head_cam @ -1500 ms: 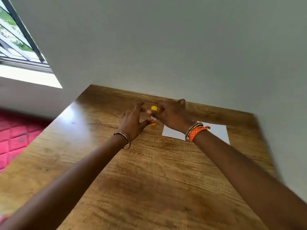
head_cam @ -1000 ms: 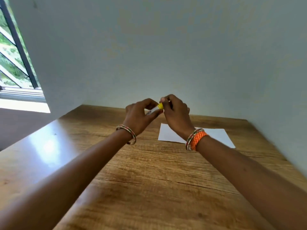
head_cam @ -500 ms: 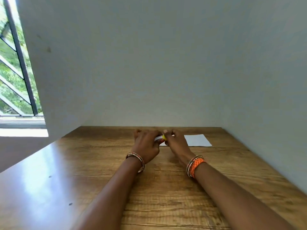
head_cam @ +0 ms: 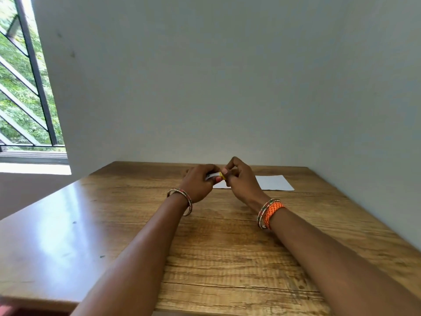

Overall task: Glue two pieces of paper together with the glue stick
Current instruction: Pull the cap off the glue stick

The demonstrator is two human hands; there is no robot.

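Observation:
A small glue stick (head_cam: pixel 215 176) with a white body and a yellow end is held level between both hands, a little above the wooden table (head_cam: pixel 227 258). My left hand (head_cam: pixel 197 184) wraps the white body. My right hand (head_cam: pixel 240 180) pinches the yellow end with thumb and fingertips. White paper (head_cam: pixel 273 183) lies flat on the table just behind and to the right of my hands, partly hidden by them; I cannot tell whether it is one sheet or two.
Grey walls (head_cam: pixel 227 87) close the table in at the back and along the right side. A barred window (head_cam: pixel 20 87) is at the far left. The table's left edge (head_cam: pixel 34 213) drops off to the floor.
My hands picked the glue stick up off the table and brought it in front of the paper. My view tilted upward, showing more wall. The right fingers shifted on the yellow end.

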